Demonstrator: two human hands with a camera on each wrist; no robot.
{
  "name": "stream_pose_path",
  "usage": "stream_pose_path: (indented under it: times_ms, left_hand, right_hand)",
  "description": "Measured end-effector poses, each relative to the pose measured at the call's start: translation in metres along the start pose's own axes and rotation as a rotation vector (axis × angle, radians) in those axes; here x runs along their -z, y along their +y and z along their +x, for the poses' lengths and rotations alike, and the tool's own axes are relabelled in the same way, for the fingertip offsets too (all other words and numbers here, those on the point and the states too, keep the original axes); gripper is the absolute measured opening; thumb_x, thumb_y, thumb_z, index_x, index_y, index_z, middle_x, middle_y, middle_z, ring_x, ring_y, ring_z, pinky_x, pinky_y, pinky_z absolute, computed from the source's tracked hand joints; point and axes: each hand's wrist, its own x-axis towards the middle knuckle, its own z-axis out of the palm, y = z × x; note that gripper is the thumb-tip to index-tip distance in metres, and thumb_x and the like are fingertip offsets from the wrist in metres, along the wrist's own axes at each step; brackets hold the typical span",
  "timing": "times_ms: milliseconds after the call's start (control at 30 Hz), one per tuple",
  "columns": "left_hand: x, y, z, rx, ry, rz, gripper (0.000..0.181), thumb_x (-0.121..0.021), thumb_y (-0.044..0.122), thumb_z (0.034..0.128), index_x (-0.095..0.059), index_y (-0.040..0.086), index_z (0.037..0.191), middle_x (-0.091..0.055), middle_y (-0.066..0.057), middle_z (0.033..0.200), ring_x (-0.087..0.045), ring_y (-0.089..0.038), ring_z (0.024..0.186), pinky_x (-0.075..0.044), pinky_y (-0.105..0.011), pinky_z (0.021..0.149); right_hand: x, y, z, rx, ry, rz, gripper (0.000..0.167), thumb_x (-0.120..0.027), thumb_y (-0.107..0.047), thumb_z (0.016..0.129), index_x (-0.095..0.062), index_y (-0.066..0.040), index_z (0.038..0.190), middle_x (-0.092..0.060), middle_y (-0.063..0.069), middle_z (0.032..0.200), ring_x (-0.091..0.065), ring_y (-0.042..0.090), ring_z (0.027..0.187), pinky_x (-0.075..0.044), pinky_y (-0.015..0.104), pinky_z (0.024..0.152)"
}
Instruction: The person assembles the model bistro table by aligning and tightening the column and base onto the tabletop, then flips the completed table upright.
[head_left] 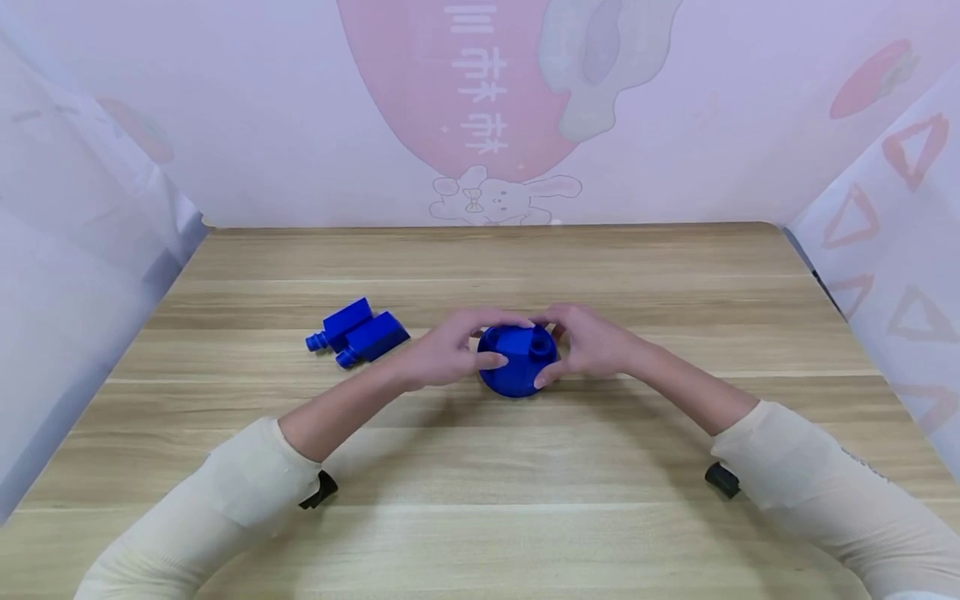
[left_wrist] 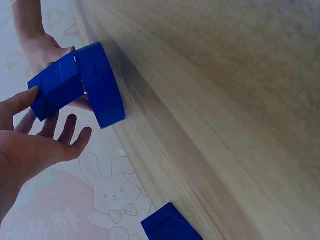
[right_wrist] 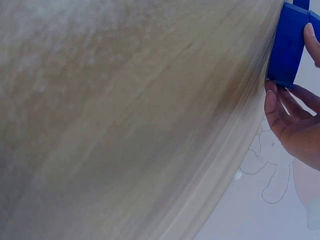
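A round blue base sits on the table in front of the person, with a faceted blue block standing on it. Beside that block, a round blue socket shows on the base. The left hand pinches the block between thumb and fingers; in the left wrist view some of its fingers stay off the surface. From the other side, the right hand grips the rim of the base, thumb near and fingers behind. Only part of the base enters the right wrist view.
Left of the hands, two blue blocks with ridged round necks, one farther back and one nearer, lie side by side on the wood-grain table. Printed cloth walls stand at the back and both sides. A black device hangs under each sleeve.
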Motion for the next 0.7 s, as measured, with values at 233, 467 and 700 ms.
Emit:
stream_pose_path:
  times_ms: [233,467,700]
  left_hand:
    - [-0.008,0.0,0.004,0.105,0.118,0.091,0.056,-0.082,0.018,0.0898,-0.057,0.004,0.138,-0.063,-0.015,0.134,-0.057,-0.031,0.126,-0.05,-0.051,0.105]
    - [-0.018,0.004,0.009,0.157,0.262,0.265,0.055,-0.092,0.035,0.0782,-0.06,0.007,0.113,-0.064,-0.007,0.107,-0.06,-0.026,0.103,-0.055,-0.04,0.089]
    - [-0.018,0.004,0.01,0.034,0.168,0.212,0.047,-0.084,0.011,0.0811,-0.068,0.0,0.124,-0.068,-0.014,0.121,-0.062,-0.028,0.112,-0.055,-0.045,0.098]
  right_hand:
    - [-0.001,0.001,0.0,0.019,0.01,0.005,0.084,-0.097,-0.027,0.073,-0.059,0.008,0.138,-0.067,0.019,0.126,-0.068,0.031,0.103,-0.057,0.044,0.093]
    - [-0.001,0.001,0.0,0.013,0.012,0.013,0.083,-0.097,-0.025,0.072,-0.059,0.008,0.138,-0.068,0.017,0.125,-0.069,0.03,0.103,-0.058,0.043,0.092]
    - [-0.002,0.004,0.0,0.025,0.013,0.02,0.08,-0.096,-0.027,0.073,-0.061,0.007,0.137,-0.068,0.017,0.127,-0.068,0.03,0.106,-0.057,0.043,0.093]
